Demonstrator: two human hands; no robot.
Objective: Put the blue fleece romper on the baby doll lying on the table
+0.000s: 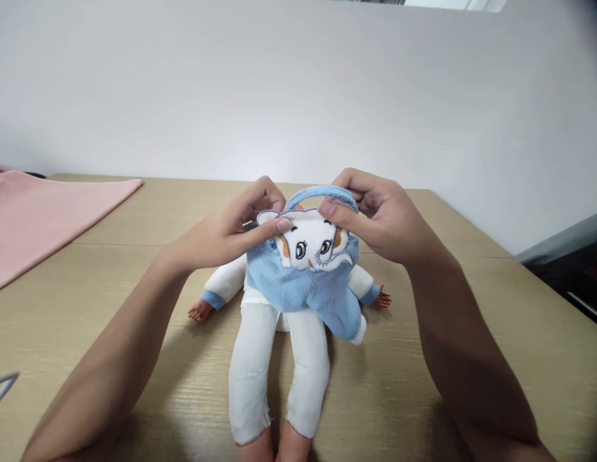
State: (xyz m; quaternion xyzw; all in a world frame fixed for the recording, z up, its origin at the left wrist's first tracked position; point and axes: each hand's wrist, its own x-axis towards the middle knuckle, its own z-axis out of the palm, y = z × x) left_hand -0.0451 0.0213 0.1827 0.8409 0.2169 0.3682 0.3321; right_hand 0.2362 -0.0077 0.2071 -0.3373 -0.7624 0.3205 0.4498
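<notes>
My left hand [226, 231] pinches the upper left edge of a fluffy blue doll's garment [288, 289], thumb in front. At its upper right, my right hand [382, 215] grips the edge by a blue strap [317, 192] that arches over the top. A white animal face with big eyes [310, 240] is embroidered on the garment's front, and a white-cuffed leg hangs at lower right. Behind it, a doll in white trousers [252, 359] lies with its feet towards me. Its white sleeves with blue cuffs spread to both sides; the garment and my hands hide its head and chest.
Pink cloth [52, 221] lies on the wooden table [452, 333] at the left. Part of a white cable or wire [4, 385] shows at the left edge. A pale wall [298, 90] rises behind the table, and a dark object [572, 263] stands beyond its right edge.
</notes>
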